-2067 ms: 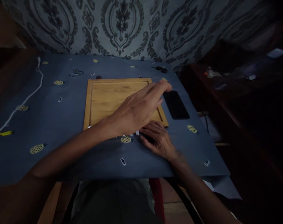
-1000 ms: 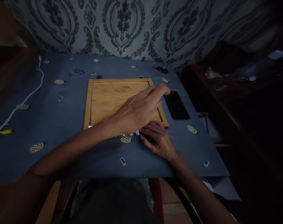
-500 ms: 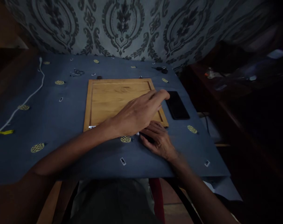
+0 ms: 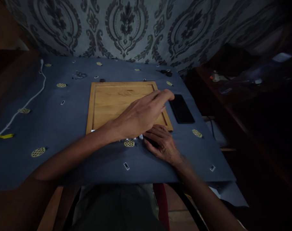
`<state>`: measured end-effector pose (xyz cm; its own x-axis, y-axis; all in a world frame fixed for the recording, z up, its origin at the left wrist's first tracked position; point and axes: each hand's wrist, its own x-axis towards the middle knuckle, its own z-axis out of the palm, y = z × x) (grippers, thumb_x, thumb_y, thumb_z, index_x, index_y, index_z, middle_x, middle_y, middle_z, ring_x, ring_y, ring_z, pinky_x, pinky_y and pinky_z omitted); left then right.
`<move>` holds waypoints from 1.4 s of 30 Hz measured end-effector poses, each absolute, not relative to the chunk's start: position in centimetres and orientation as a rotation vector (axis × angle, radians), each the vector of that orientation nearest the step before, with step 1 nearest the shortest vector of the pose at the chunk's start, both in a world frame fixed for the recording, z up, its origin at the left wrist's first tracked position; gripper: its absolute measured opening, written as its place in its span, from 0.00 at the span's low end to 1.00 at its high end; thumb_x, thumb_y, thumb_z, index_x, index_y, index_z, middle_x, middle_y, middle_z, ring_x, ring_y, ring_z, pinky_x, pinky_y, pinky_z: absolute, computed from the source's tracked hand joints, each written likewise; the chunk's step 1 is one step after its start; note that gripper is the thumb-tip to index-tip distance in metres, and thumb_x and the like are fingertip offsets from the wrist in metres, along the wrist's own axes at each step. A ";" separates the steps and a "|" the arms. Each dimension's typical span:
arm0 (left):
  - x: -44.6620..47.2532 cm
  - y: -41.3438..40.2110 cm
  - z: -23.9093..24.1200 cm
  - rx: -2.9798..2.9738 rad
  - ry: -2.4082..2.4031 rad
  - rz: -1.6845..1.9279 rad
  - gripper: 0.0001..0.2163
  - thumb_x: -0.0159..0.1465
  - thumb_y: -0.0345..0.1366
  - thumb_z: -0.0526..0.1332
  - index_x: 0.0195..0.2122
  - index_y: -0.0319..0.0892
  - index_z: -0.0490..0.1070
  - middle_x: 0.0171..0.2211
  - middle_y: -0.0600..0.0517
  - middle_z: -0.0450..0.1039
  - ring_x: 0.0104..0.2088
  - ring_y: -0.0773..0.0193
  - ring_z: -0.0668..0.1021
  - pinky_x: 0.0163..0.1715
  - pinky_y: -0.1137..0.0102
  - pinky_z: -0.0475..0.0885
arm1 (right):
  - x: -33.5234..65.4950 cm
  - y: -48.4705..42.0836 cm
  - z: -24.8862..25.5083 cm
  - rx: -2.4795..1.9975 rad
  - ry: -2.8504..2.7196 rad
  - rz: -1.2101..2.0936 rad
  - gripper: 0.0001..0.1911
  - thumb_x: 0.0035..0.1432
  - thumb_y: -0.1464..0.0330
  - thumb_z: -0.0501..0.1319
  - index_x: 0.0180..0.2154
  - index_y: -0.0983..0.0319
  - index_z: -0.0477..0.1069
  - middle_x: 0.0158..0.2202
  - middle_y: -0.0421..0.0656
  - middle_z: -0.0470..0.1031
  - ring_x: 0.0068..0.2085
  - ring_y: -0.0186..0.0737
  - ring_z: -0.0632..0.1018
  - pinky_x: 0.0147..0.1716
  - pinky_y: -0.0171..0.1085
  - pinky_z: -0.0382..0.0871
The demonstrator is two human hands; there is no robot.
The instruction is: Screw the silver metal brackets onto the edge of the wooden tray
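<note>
A wooden tray lies flat on the blue patterned tablecloth. My left hand reaches across the tray's right side, fingers extended and close together, fingertips near the tray's right rim beside a black phone. It holds nothing I can see. My right hand rests on the cloth just in front of the tray's near right corner, fingers curled over a small dark thing I cannot make out. Small shiny bits lie between the hands at the tray's front edge.
A white cable runs along the table's left side. A yellow strip lies near the left edge. Small dark items sit at the back by the patterned wall. A dark side table stands to the right.
My left hand's fingertips dipped slightly towards the phone and came back up a little. The right hand has stayed where it was.
</note>
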<state>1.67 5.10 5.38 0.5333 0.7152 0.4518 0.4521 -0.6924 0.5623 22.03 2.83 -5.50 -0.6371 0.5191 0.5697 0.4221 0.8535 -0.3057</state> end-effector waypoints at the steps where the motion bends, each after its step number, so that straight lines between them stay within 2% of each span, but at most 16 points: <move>1: 1.7 5.1 5.4 2.393 0.961 0.954 0.14 0.75 0.31 0.45 0.55 0.45 0.65 0.58 0.45 0.74 0.56 0.55 0.78 0.53 0.59 0.75 | 22.0 2.8 -5.5 -0.683 -2.353 0.188 0.15 0.67 0.69 0.62 0.53 0.57 0.78 0.50 0.48 0.85 0.53 0.50 0.83 0.50 0.51 0.77; 6: 1.8 5.0 5.5 2.359 0.962 0.909 0.14 0.74 0.31 0.45 0.55 0.45 0.65 0.59 0.45 0.73 0.56 0.56 0.77 0.53 0.59 0.75 | 22.0 2.8 -5.5 -0.690 -2.360 0.192 0.13 0.68 0.68 0.61 0.52 0.57 0.79 0.49 0.47 0.85 0.52 0.49 0.83 0.51 0.50 0.77; 15: 1.9 4.9 5.5 2.346 0.974 0.854 0.14 0.74 0.32 0.45 0.55 0.44 0.65 0.56 0.44 0.73 0.51 0.55 0.78 0.50 0.59 0.75 | 22.0 2.8 -5.5 -0.688 -2.354 0.192 0.13 0.68 0.69 0.60 0.51 0.57 0.79 0.47 0.47 0.85 0.51 0.49 0.83 0.50 0.50 0.76; 23: 1.7 4.9 5.5 2.410 0.944 0.847 0.16 0.73 0.29 0.44 0.57 0.44 0.64 0.56 0.43 0.74 0.51 0.55 0.78 0.49 0.59 0.75 | 22.0 2.8 -5.2 -0.712 -2.375 0.176 0.13 0.69 0.67 0.60 0.50 0.57 0.80 0.46 0.47 0.86 0.51 0.50 0.84 0.49 0.51 0.77; 30: 1.6 5.0 5.4 2.411 0.943 0.860 0.16 0.73 0.30 0.45 0.57 0.46 0.64 0.56 0.44 0.74 0.53 0.54 0.78 0.51 0.57 0.76 | 22.0 2.8 -5.6 -0.739 -2.371 0.215 0.14 0.68 0.68 0.60 0.52 0.55 0.80 0.48 0.46 0.85 0.52 0.50 0.83 0.51 0.52 0.76; 35: 1.7 4.9 5.6 2.398 0.936 0.828 0.14 0.74 0.31 0.45 0.56 0.44 0.64 0.57 0.43 0.73 0.55 0.54 0.78 0.52 0.58 0.75 | 21.9 2.8 -5.6 -0.696 -2.349 0.186 0.13 0.68 0.69 0.61 0.51 0.57 0.80 0.47 0.47 0.85 0.52 0.50 0.83 0.49 0.51 0.77; 42: 1.7 4.8 5.6 2.412 0.926 0.819 0.12 0.74 0.32 0.45 0.51 0.45 0.66 0.53 0.43 0.75 0.53 0.53 0.79 0.50 0.57 0.76 | 22.1 2.8 -5.8 -0.748 -2.370 0.208 0.13 0.68 0.67 0.60 0.50 0.55 0.80 0.46 0.47 0.86 0.52 0.50 0.83 0.51 0.52 0.76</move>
